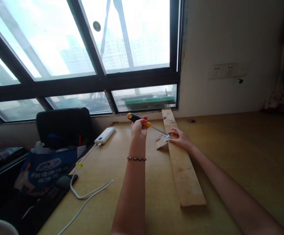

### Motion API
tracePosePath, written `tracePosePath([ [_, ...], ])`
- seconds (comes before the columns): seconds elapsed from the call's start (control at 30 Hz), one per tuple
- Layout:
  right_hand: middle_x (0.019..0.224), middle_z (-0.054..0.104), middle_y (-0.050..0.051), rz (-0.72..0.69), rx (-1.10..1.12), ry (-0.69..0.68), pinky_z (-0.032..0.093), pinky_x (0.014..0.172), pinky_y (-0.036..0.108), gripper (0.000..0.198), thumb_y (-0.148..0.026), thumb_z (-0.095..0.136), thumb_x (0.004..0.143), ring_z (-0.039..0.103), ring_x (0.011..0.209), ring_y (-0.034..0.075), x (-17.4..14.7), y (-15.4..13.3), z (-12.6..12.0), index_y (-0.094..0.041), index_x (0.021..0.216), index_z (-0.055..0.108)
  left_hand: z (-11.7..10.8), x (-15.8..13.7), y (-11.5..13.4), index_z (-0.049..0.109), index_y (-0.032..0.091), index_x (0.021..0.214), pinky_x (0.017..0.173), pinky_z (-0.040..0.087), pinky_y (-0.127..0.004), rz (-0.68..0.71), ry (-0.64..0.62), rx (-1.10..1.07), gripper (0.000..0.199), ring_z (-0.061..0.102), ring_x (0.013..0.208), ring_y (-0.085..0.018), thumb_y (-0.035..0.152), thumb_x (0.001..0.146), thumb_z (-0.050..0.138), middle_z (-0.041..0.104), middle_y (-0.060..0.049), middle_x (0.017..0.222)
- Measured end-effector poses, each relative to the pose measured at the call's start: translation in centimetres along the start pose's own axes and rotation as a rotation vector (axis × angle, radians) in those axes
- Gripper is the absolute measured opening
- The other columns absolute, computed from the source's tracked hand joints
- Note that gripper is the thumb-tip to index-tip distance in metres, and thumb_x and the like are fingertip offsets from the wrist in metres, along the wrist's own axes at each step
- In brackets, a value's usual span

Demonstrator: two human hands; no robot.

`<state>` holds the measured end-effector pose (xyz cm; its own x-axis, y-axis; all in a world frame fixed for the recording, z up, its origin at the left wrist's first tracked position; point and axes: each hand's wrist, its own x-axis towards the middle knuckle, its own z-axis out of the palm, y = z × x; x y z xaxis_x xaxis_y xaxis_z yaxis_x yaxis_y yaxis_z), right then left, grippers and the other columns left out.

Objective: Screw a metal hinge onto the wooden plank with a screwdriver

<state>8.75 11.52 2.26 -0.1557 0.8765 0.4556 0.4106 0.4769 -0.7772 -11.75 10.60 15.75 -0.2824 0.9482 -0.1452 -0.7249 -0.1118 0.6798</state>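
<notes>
My left hand (pixel 139 126) is closed around the handle of a screwdriver (pixel 136 118) with a black and yellow grip. Its thin metal shaft slants right and down, and the tip meets a small silver hinge (pixel 166 138). The hinge sits at the left edge of a long wooden plank (pixel 184 173), joining it to a short wood piece (pixel 160 143) that tilts down to the left. From the plank's right side, my right hand (pixel 181 138) grips the hinge area with thumb and fingers. A screw at the tip is too small to make out.
The plank lies on a yellowish wooden table (pixel 230 156), its far end near the window sill. At left are a white power bank (pixel 105 135) with a white cable (pixel 90 195), a black chair (pixel 63 124) and a blue bag (pixel 49 169). A wall socket (pixel 226 70) is at right.
</notes>
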Motion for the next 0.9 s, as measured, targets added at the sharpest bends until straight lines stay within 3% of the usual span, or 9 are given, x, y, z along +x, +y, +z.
tracePosePath([
  [0.33, 0.103, 0.065, 0.005, -0.004, -0.027, 0.011, 0.040, 0.095, 0.039, 0.055, -0.029, 0.072, 0.063, 0.059, 0.101, 0.020, -0.2, -0.1, 0.0, -0.022, 0.111, 0.046, 0.4, 0.1, -1.9, 0.041, 0.016, 0.065, 0.063, 0.043, -0.023, 0.014, -0.035, 0.038, 0.030, 0.058, 0.065, -0.010, -0.009, 0.049, 0.046, 0.054, 0.002, 0.062],
  [0.63, 0.100, 0.066, 0.006, -0.007, -0.009, 0.017, 0.042, 0.092, 0.037, 0.052, -0.027, 0.072, 0.062, 0.061, 0.097, 0.019, -0.1, 0.1, 0.1, -0.020, 0.107, 0.048, 0.2, 0.3, -3.2, 0.043, 0.015, 0.064, 0.059, 0.039, -0.023, 0.157, -0.105, 0.096, 0.026, 0.058, 0.067, -0.013, -0.003, 0.045, 0.048, 0.055, 0.002, 0.059],
  [0.9, 0.099, 0.066, 0.006, -0.025, -0.047, 0.017, 0.041, 0.092, 0.038, 0.049, -0.029, 0.072, 0.062, 0.060, 0.099, 0.021, -0.1, 0.0, 0.0, -0.021, 0.105, 0.049, 0.4, 0.4, -3.5, 0.044, 0.014, 0.064, 0.059, 0.039, -0.024, 0.185, -0.126, 0.103, 0.026, 0.059, 0.068, -0.015, -0.001, 0.044, 0.048, 0.055, 0.001, 0.058],
])
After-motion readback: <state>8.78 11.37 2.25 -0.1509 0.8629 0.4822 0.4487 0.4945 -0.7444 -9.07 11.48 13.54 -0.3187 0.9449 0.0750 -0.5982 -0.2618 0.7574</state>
